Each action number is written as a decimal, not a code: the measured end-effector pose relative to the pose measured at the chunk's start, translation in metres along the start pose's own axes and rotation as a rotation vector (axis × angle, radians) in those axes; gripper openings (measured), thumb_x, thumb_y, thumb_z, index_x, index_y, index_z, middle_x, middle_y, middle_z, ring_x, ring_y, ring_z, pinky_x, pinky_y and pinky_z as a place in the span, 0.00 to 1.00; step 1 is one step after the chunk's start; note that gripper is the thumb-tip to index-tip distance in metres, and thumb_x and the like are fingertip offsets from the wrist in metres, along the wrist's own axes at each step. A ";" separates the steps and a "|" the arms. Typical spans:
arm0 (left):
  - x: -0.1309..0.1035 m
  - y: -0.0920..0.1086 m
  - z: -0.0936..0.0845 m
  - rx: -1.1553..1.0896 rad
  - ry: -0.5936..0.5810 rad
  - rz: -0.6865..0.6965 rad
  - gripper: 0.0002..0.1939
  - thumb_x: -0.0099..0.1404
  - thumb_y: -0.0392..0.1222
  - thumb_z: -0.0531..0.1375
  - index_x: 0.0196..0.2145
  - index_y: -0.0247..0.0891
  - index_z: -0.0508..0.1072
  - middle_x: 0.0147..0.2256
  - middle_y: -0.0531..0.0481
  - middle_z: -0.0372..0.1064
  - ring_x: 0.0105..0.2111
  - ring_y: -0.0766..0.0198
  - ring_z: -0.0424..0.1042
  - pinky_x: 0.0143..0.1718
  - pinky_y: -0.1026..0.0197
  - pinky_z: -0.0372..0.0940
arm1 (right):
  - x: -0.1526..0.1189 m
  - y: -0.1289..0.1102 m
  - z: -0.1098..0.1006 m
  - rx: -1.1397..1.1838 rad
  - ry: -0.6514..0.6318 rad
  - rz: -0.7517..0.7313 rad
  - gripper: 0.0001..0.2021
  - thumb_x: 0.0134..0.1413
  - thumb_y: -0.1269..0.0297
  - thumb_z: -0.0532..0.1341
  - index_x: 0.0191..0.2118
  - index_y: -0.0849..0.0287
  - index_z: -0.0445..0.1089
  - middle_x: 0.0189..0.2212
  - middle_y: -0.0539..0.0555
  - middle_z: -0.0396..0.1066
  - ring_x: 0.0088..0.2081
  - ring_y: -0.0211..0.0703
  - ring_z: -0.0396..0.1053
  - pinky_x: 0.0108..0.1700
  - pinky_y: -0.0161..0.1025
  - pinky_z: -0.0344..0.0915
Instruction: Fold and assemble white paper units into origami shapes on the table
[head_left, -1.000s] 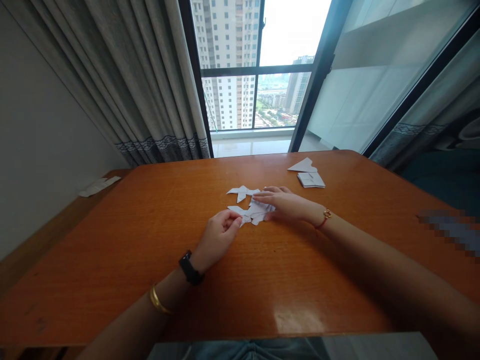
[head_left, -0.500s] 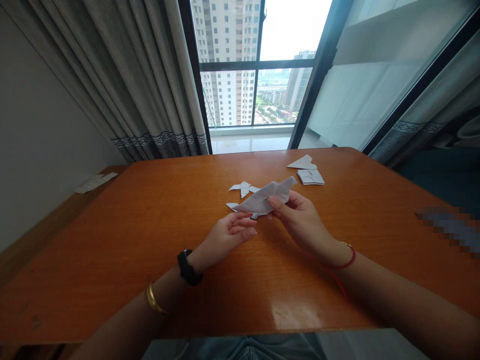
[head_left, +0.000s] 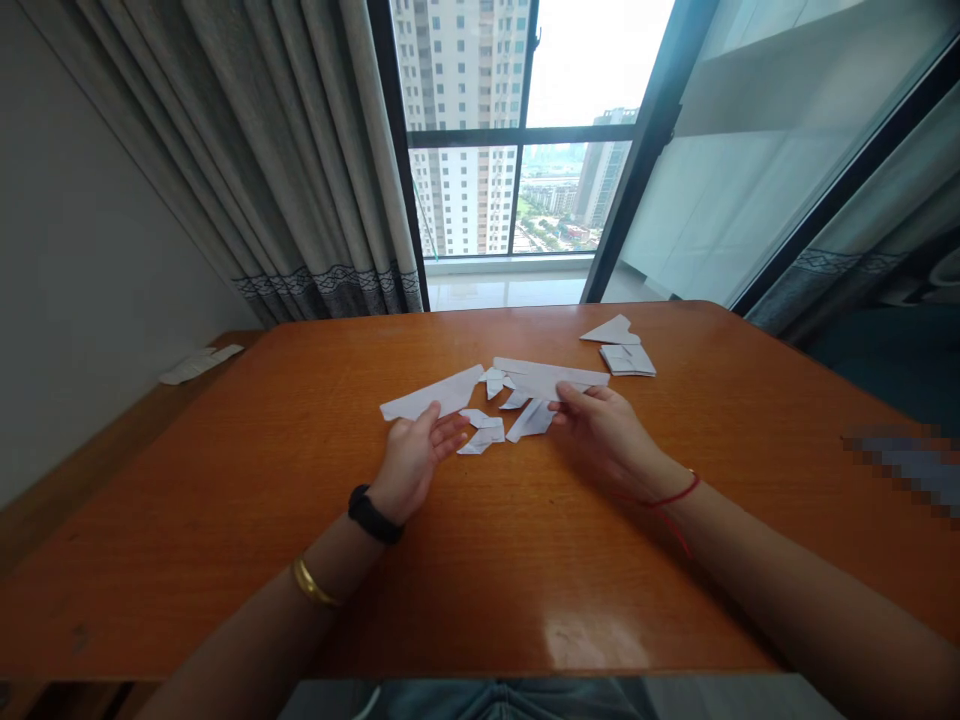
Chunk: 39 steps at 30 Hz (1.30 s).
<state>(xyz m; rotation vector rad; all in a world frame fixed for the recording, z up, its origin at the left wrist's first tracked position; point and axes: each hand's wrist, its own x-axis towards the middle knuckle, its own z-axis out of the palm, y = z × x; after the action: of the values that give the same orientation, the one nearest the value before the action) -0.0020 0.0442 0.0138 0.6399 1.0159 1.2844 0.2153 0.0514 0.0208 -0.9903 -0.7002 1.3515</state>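
My left hand (head_left: 414,455) pinches a long folded white paper piece (head_left: 435,394) between thumb and fingers, its upper end slanting up to the right. Between the thumb and fingers of my right hand (head_left: 611,435) is another long folded paper piece (head_left: 536,377), held nearly level and pointing left. The two pieces are apart, with a small gap between their near ends. Below and between them, several small folded papers lie on the table, among them a creased paper (head_left: 484,436) by my left fingertips and a paper strip (head_left: 531,420) by my right fingers.
On the wooden table (head_left: 300,590), a folded paper triangle (head_left: 611,330) and a square folded paper (head_left: 628,360) lie at the back right. A blurred-out item (head_left: 907,465) is at the right edge. White papers (head_left: 199,364) rest on a ledge to the left. Behind are curtains and a window.
One bird-like paper shape was in my right hand, with my left hand beside it. Now each hand holds a separate long paper piece, and my left hand has moved left.
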 end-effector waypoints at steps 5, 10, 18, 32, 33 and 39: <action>-0.014 -0.011 0.006 0.232 -0.371 -0.077 0.17 0.62 0.43 0.63 0.47 0.34 0.73 0.45 0.39 0.75 0.40 0.57 0.77 0.33 0.64 0.70 | -0.026 0.011 0.019 -0.152 -0.329 0.056 0.15 0.41 0.58 0.73 0.32 0.60 0.73 0.26 0.51 0.75 0.26 0.38 0.71 0.27 0.34 0.70; -0.025 -0.012 0.009 0.359 -0.534 -0.030 0.17 0.57 0.44 0.67 0.43 0.35 0.75 0.43 0.43 0.74 0.44 0.57 0.74 0.37 0.64 0.70 | -0.035 0.025 0.026 -0.176 -0.314 0.068 0.15 0.41 0.55 0.72 0.29 0.60 0.72 0.23 0.52 0.74 0.24 0.38 0.70 0.27 0.34 0.67; -0.011 -0.014 0.004 0.248 -0.163 0.115 0.17 0.61 0.48 0.64 0.39 0.28 0.73 0.34 0.40 0.76 0.34 0.58 0.77 0.33 0.62 0.72 | 0.004 0.006 -0.011 -0.785 -0.231 -0.338 0.20 0.47 0.52 0.67 0.43 0.57 0.68 0.34 0.53 0.72 0.29 0.41 0.69 0.30 0.39 0.66; -0.005 -0.006 0.001 -0.065 -0.073 -0.008 0.06 0.64 0.36 0.56 0.39 0.35 0.62 0.33 0.45 0.74 0.30 0.59 0.78 0.27 0.63 0.71 | 0.028 -0.008 -0.041 -1.849 -0.473 -0.487 0.15 0.55 0.56 0.61 0.48 0.51 0.72 0.48 0.60 0.67 0.49 0.60 0.60 0.50 0.56 0.53; -0.005 -0.006 0.001 -0.062 -0.069 -0.010 0.06 0.64 0.35 0.56 0.39 0.36 0.62 0.33 0.45 0.74 0.30 0.59 0.78 0.27 0.63 0.71 | 0.027 -0.012 -0.041 -1.835 -0.493 -0.466 0.15 0.52 0.55 0.63 0.46 0.51 0.72 0.47 0.59 0.66 0.49 0.59 0.59 0.50 0.56 0.53; -0.007 -0.009 0.002 0.090 -0.055 0.034 0.10 0.62 0.36 0.60 0.40 0.37 0.62 0.35 0.48 0.74 0.29 0.62 0.78 0.25 0.65 0.71 | 0.019 -0.024 -0.038 -1.769 -0.562 -0.355 0.15 0.43 0.54 0.68 0.37 0.52 0.70 0.43 0.54 0.68 0.47 0.57 0.62 0.49 0.52 0.56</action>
<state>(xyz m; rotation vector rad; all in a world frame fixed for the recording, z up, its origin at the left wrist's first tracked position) 0.0045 0.0357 0.0091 0.7605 1.0255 1.2493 0.2616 0.0649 0.0224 -1.6168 -2.5475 0.3745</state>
